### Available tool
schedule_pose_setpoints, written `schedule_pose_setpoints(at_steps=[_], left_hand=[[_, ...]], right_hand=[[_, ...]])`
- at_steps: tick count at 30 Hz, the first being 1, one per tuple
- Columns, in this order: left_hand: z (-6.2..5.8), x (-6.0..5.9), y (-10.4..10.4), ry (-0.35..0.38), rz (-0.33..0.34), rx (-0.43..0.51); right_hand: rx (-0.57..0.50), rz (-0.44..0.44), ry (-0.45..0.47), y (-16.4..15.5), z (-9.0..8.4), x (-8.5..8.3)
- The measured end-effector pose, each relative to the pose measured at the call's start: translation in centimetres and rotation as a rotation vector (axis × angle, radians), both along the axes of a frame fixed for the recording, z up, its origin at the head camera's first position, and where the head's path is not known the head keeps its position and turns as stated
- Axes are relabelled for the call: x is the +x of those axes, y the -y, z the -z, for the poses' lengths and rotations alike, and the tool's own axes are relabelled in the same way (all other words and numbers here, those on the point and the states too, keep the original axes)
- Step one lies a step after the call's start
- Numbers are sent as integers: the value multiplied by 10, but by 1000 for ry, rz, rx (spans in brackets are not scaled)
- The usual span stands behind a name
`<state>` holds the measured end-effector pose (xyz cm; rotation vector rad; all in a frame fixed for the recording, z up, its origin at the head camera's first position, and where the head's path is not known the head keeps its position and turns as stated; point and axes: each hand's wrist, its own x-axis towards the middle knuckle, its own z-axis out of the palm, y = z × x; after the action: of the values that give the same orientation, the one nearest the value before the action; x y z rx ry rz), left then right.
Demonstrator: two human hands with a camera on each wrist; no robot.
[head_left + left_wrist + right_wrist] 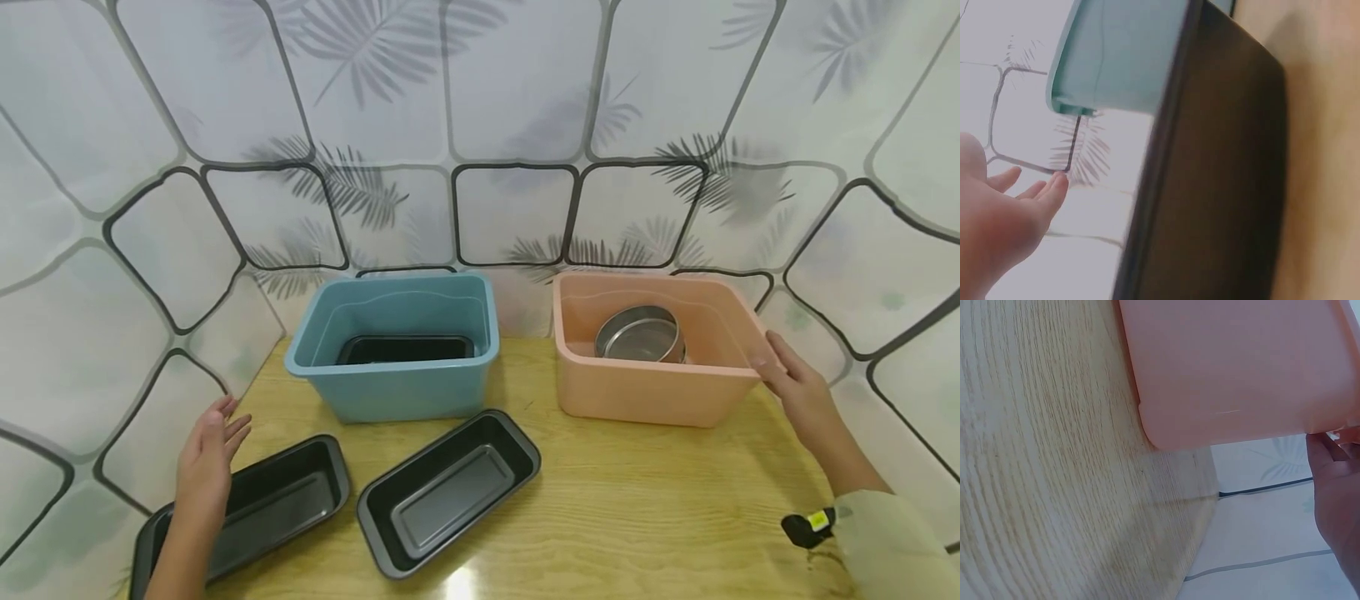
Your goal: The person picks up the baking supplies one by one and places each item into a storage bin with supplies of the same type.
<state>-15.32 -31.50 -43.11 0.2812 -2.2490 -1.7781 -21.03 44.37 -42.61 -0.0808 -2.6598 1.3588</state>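
Two dark loaf pans lie on the wooden table (637,500): one at the left (285,492), one in the middle (450,492). My left hand (221,429) hovers open just above the left pan's (1222,187) far left end, fingers straight (1041,197), holding nothing. A blue bin (397,383) behind holds a third dark pan (405,348). To its right, a pink bin (645,392) holds a round metal sieve (641,333). My right hand (776,371) touches the pink bin's (1241,369) front right corner, fingertips (1332,440) at the rim.
A white sheet with dark outlines and leaf prints (510,125) closes in the table at the back and both sides. The blue bin (1122,56) stands close behind the left pan. Bare wood (1041,475) lies in front of the pink bin. A small black device (810,527) sits at my right wrist.
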Motion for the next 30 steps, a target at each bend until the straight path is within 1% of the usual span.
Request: schedule_pose_setpoints(at_steps=[1, 3, 5, 7, 10, 12, 14, 17, 20, 22, 27, 30], left_hand=[[1, 6, 1, 9, -28, -35], [3, 15, 4, 14, -87, -72], [7, 24, 6, -1, -141, -75], [9, 31, 9, -17, -188, -57], [13, 40, 15, 0, -256, -86], [15, 45, 20, 49, -312, -137], [16, 49, 25, 113, -365, -183], [19, 57, 31, 168, -427, -211], [23, 63, 37, 193, -449, -248], [27, 66, 40, 209, -464, -256], [34, 69, 47, 262, -462, -254], [39, 70, 51, 286, -445, -244]], right_hand=[[2, 3, -5, 0, 0, 0], [4, 7, -21, -1, 2, 0], [-7, 3, -43, -2, 3, 0], [-18, 0, -67, -3, 5, 0], [-26, 2, -88, -3, 6, 0], [-29, 5, -93, -3, 7, 0], [-31, 7, -92, -3, 7, 0], [-38, 6, -93, -3, 7, 0], [-44, 5, -96, -4, 7, -1], [-46, 4, -97, -4, 7, -2], [-62, -5, -99, -4, 7, -1], [-71, -7, -111, -4, 7, 0]])
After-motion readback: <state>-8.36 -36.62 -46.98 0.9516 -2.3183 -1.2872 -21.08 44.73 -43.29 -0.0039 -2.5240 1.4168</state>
